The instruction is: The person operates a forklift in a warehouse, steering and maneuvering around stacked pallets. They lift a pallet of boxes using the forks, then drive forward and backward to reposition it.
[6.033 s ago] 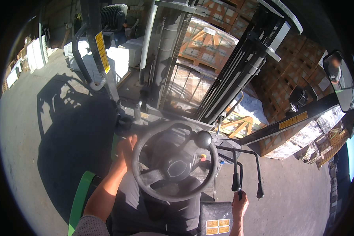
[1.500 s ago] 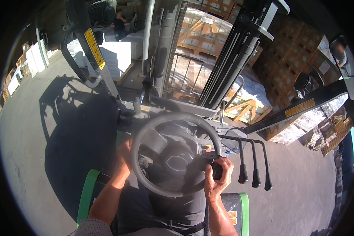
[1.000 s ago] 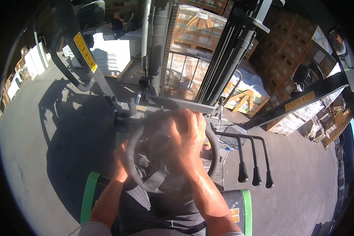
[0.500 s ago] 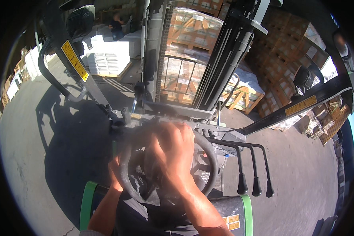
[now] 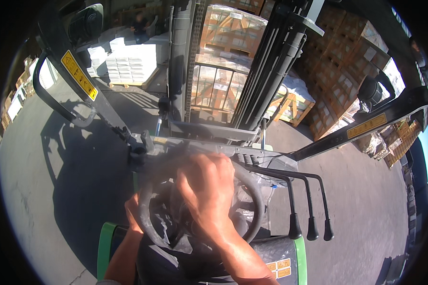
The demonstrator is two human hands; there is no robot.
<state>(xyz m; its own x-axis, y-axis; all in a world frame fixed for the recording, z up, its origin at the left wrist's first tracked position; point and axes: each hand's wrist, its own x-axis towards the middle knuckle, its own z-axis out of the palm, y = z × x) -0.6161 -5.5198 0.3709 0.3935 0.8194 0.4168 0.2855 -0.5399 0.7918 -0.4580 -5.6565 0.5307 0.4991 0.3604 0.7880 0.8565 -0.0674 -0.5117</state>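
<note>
In front of me is the black steering wheel (image 5: 257,197) of a forklift. My right hand (image 5: 207,187) is closed over the top of its rim, knuckles up. My left hand (image 5: 134,213) is at the left side of the rim, closed around it, with part of its fingers hidden. To the right of the wheel, three black control levers (image 5: 295,225) with dark knobs stand untouched. Beyond the dashboard rises the lift mast (image 5: 271,71), with a barred load guard (image 5: 216,88) showing between its uprights.
Wooden crates (image 5: 233,31) wrapped in film are stacked ahead, with more stacks (image 5: 340,71) on the right. At the left, a pallet of white bags (image 5: 131,66) stands before a person (image 5: 139,28) in dark clothes. Black frame posts (image 5: 76,71) flank the view.
The crates and white bags have shifted slightly in view. My right hand sits a little lower in the picture, still on the rim; my left hand stays at the left side.
</note>
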